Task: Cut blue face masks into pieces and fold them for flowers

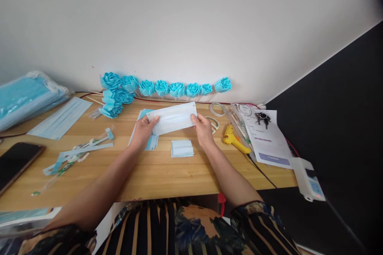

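Two hands work over wooden table (pixel 167 175). Nearest: black phone (pixel 16 161) at left edge, cut strips (pixel 77 153) beside it, small folded stack (pixel 182 148) just in front of hands. Left hand (pixel 143 129) pinches left end of white mask sheet (pixel 173 118), thumb on top; right hand (pixel 203 129) pinches right end, fingers closed on it. Sheet stretched between hands, just above tabletop. Yellow glue gun (pixel 235 138) near right hand. Farthest: row of blue roses (pixel 163 87) along wall

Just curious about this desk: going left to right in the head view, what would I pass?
First a phone, cut strips, left hand, right hand (both holding a face mask), glue gun, printed sheet, white device.
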The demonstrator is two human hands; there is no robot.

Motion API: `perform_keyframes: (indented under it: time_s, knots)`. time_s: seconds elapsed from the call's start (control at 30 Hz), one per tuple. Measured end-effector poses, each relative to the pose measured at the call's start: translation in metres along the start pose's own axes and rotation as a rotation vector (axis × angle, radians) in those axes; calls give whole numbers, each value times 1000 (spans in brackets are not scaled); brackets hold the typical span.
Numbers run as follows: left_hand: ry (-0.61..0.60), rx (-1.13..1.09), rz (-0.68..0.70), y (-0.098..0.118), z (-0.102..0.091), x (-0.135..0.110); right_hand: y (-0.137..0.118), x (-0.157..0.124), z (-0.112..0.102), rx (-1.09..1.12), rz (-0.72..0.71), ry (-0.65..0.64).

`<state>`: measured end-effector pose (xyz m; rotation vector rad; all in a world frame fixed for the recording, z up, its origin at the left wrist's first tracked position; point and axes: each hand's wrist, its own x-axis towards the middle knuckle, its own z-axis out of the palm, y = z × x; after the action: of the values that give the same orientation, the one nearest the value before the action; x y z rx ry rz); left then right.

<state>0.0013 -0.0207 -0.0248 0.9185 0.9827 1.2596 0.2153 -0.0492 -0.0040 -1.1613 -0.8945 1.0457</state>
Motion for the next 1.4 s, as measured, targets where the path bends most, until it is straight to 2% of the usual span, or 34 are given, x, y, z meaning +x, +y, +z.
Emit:
perform_keyframes:
  time_s: [0.2,0.43,0.67,0.97,1.17,1.3,1.4]
  knots:
    - [-31,-33,-3,-1,-1,-1,3,2,-2,-16,1,21]
    - [-78,-181,-65,6,4,-3,8,7,-8,-15,-26,52]
    - [-118,-128,-103,8,6,-6,7,7,-4,28,10,50]
    - [-107,-94,-57,8,-1,-1,9,6,-4,58,11,46]
    - [-160,-23,-146,9,0,-4,8,7,-6,73,3,47]
    - [-141,20,-151,10,5,-9,3,7,-5,242,21,3]
    - [-112,-36,-147,9,10,-12,1,4,-3,368,56,-113]
